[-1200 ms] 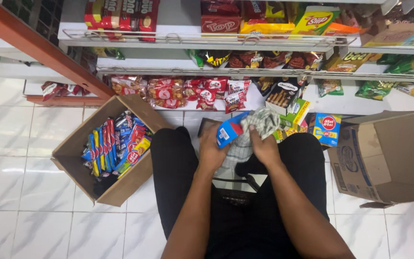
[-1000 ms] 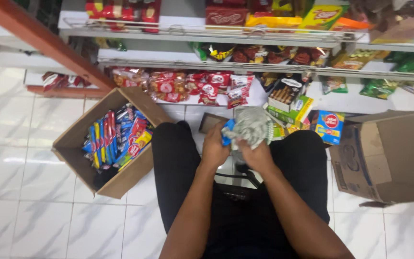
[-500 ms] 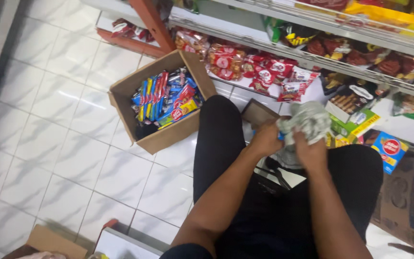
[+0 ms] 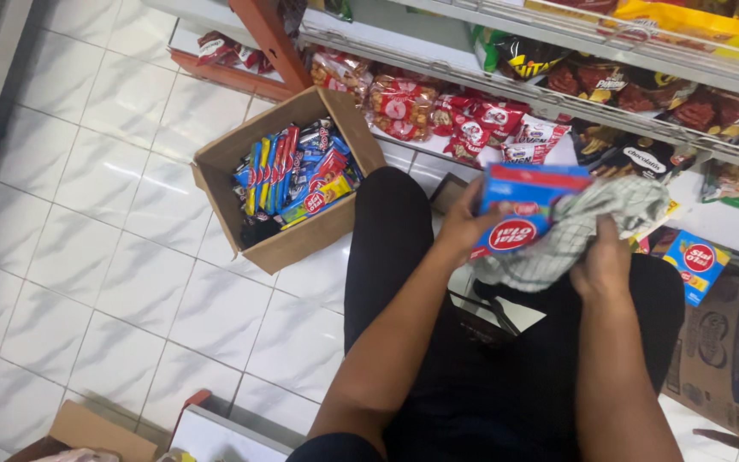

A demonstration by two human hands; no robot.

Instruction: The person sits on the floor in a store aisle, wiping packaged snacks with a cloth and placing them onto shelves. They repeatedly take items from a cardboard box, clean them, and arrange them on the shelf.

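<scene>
Two hands at work — left hand [image 4: 464,229] grips a blue box [image 4: 523,210], right hand [image 4: 602,265] clutches a checked cloth [image 4: 583,227].

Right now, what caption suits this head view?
Left hand holds a blue box; right hand presses a cloth on it.

The person wore black trousers [image 4: 506,368]. Both forearms were bare, with no sleeves, watch or rings near either hand.
</scene>
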